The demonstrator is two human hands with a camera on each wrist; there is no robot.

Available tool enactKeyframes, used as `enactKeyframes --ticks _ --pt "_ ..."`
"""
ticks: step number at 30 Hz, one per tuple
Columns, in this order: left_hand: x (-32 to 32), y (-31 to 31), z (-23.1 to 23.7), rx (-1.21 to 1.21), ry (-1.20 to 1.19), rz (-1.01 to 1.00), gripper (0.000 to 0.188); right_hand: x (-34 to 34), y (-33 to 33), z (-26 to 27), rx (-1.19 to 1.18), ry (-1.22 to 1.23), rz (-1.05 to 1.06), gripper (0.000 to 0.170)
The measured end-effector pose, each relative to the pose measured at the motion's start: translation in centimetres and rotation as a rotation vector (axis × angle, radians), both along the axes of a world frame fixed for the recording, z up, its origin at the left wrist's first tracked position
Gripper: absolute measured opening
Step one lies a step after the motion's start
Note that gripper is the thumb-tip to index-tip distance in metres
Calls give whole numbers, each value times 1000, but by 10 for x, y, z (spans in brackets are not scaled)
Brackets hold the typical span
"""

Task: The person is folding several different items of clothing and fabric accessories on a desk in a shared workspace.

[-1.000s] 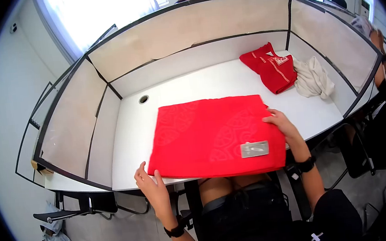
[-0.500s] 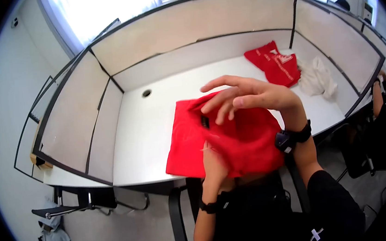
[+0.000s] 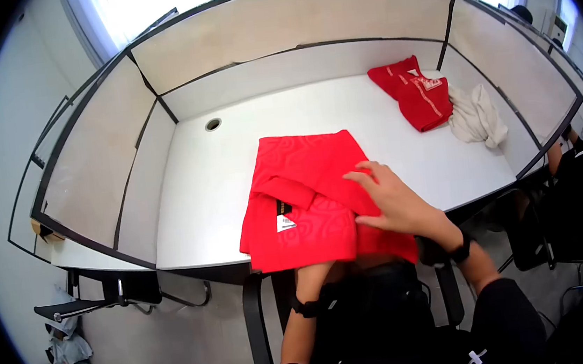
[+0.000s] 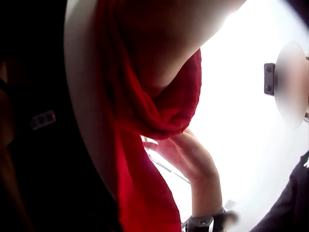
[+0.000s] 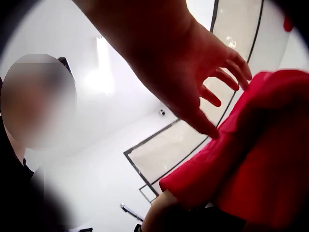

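A red garment (image 3: 304,240) with a tonal swirl pattern lies partly folded at the table's front edge, its near part over the edge. A black and white tag (image 3: 285,222) shows on the folded layer. My left hand (image 3: 313,278) reaches under the near edge, its fingers hidden by cloth; in the left wrist view, red fabric (image 4: 178,104) hangs around this hand (image 4: 164,43). Over the garment's right side is my right hand (image 3: 399,203), fingers spread and bent. The right wrist view shows that hand (image 5: 188,67) beside the red cloth (image 5: 260,159), holding nothing.
Another red garment (image 3: 418,99) and a crumpled cream cloth (image 3: 476,116) lie at the white table's (image 3: 201,191) back right. Low partitions (image 3: 290,17) enclose the table on three sides. A round cable hole (image 3: 213,124) is at the back left.
The wide red garment has become narrower, with its right part brought over to the left and the tag now showing. My left hand has moved right, under the cloth; my right hand has come off its edge.
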State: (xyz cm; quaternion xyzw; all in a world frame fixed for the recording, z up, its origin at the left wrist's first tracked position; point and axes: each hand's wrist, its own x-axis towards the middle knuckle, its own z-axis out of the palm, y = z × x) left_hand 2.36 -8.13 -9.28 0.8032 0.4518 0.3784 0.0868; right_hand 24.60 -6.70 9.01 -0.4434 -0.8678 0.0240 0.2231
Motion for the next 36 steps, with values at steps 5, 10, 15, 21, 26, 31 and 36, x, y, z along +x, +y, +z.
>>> enactKeyframes --ticks 5,10,15,21,26,31,36 --pt "4 3 -4 -261 -67 60 52 -37 59 -10 -129 -155 0 73" --pt "2 -4 1 -244 -59 59 52 -50 73 -20 -70 -273 48 74" --pt "2 -4 4 -216 -42 49 52 -56 83 -6 -169 -248 -48 57" --pt "2 -7 6 -201 -37 46 52 -73 183 12 26 374 83 34" --pt "1 -7 8 -183 -37 49 52 -72 176 31 -547 651 216 38" --pt "2 -12 9 -157 -27 53 52 -70 125 1 -114 -40 449 47" --pt "4 -12 15 -156 -19 47 52 -110 85 -14 82 -206 615 22"
